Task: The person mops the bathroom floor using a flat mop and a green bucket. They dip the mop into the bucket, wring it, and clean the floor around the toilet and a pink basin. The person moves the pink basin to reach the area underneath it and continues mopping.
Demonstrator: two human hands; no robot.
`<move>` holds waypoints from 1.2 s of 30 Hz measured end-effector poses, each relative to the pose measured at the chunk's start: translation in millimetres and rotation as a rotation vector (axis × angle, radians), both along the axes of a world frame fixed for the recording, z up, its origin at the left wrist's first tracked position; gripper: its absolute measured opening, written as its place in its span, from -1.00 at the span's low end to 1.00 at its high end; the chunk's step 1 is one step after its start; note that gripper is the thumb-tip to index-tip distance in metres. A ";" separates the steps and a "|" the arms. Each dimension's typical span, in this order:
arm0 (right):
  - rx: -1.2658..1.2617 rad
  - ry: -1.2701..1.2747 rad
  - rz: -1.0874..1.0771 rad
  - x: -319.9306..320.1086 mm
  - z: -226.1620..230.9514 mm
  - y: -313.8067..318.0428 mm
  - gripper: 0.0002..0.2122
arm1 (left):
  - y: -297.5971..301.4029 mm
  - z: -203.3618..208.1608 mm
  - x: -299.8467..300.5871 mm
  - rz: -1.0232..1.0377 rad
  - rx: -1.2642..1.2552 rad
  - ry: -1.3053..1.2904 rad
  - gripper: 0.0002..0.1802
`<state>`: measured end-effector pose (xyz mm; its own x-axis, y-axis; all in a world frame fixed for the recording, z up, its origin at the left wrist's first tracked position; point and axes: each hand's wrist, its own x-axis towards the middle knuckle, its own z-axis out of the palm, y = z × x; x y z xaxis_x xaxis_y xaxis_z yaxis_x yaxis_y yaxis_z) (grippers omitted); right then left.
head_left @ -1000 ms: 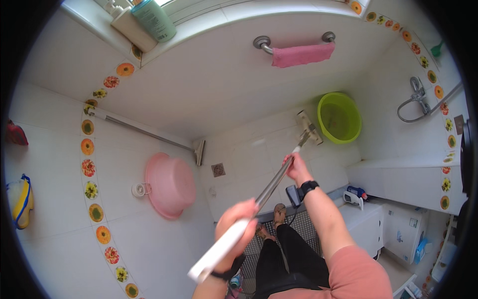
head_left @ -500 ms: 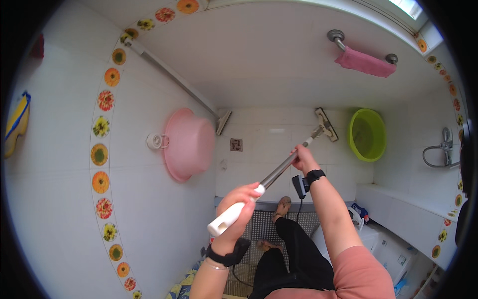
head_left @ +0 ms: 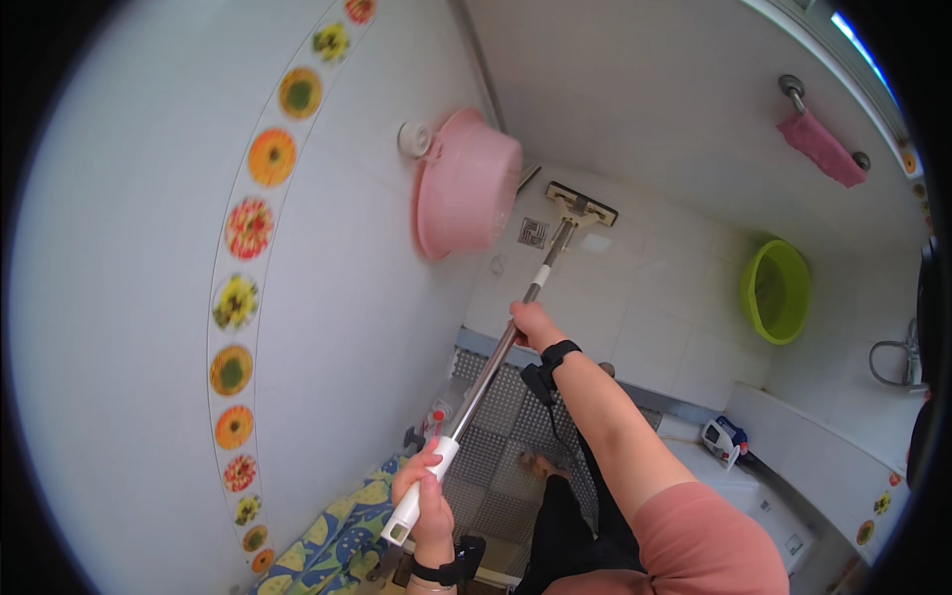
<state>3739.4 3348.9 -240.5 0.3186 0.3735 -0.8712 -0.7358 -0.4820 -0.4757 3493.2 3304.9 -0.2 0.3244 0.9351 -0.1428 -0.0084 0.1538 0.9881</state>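
A long-handled mop (head_left: 479,382) runs diagonally away from me, its grey pole ending in a white grip. My left hand (head_left: 426,501) is wrapped round that white grip. Farther up, my right hand (head_left: 533,325) closes on the metal pole. The flat cream mop head (head_left: 583,206) with a dark edge lies on the pale tiled floor (head_left: 635,268), just beyond the square drain grate (head_left: 534,232). To the left of the head, a pink basin (head_left: 471,183) hangs on its side against the wall, by a white round holder (head_left: 415,139).
A green basin (head_left: 775,293) leans at the far right, below a pink cloth (head_left: 823,147) on a rail. Grey perforated mats (head_left: 496,416) lie near my feet. A patterned cloth (head_left: 332,531) is at lower left, and a white-and-blue bottle (head_left: 724,441) stands at right.
The mop head has gone from beside the green basin leftward to near the drain. Both hands keep hold of the mop. My view has turned and shifted.
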 end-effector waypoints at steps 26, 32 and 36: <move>0.181 0.350 0.152 -243.6 120.3 -72.1 -0.74 | -98.6 130.8 -212.4 0.139 0.224 0.254 -0.77; 0.152 0.214 0.029 -150.1 98.3 -74.5 -0.87 | -86.5 101.0 -134.7 0.025 0.147 0.132 -0.76; 0.107 0.102 0.059 -61.5 58.3 -65.2 -0.87 | -63.1 74.3 -61.2 -0.242 0.178 0.104 -0.73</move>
